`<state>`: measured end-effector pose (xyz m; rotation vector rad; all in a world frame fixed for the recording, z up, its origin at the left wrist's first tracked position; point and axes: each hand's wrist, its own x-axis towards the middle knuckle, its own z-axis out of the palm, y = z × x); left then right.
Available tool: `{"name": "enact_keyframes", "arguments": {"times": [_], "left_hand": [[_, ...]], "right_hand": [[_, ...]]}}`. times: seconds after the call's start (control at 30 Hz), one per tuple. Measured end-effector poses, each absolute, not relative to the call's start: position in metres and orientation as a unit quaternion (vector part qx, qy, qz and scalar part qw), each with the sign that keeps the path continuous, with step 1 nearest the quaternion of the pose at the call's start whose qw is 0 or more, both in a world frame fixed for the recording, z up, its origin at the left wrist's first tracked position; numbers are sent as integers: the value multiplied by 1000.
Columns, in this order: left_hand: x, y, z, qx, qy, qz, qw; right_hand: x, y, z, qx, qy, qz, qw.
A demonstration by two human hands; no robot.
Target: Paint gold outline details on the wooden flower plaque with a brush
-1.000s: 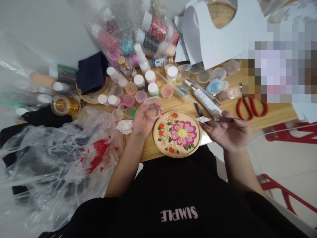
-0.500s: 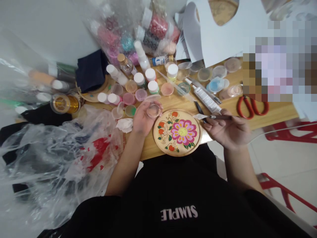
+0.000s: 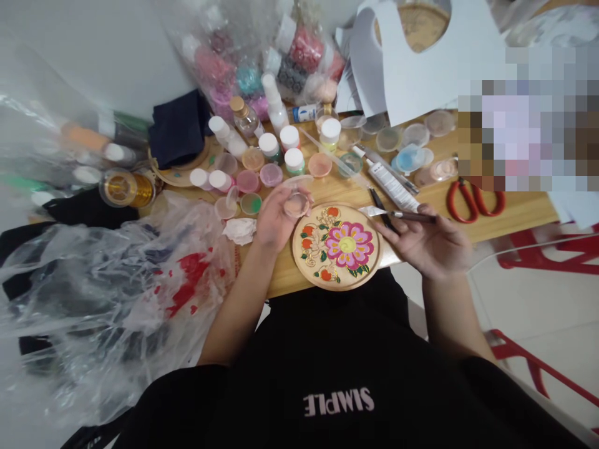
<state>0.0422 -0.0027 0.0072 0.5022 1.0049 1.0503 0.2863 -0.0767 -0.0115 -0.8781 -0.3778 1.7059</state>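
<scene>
My left hand [image 3: 277, 223] is closed around a small clear plastic cup [image 3: 296, 204] with its lid flipped back, above the left edge of a round wooden plaque. A large pink flower, orange fruits and green leaves outlined in gold decorate this plaque [image 3: 304, 274], which overhangs the table's front edge. In my right hand [image 3: 430, 243], palm turned up, lies a small palette knife [image 3: 412, 216], its pale blade pointing left over the plaque's upper right rim. Under the blade lies a dark tool [image 3: 381, 209], partly hidden by the hand.
White-capped jars [image 3: 294, 161] and several lidded cups [image 3: 248, 181] crowd the table's back. A white glue tube [image 3: 393, 187] and red-handled scissors [image 3: 463, 202] lie to the right. Crumpled tissue [image 3: 240, 231], a gold wire spool [image 3: 127, 189] and a plastic bag [image 3: 140, 299] are left.
The view has shifted slightly. My left hand has tipped the cup a little, so more of its inside shows. My right hand and the palette knife have moved slightly left.
</scene>
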Motion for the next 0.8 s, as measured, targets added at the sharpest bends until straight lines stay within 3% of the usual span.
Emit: {"name": "enact_keyframes", "arguments": {"times": [0.8], "left_hand": [[36, 1, 7, 217, 419, 475, 743]], "right_hand": [[249, -89, -2, -354, -78, 684, 633]]}}
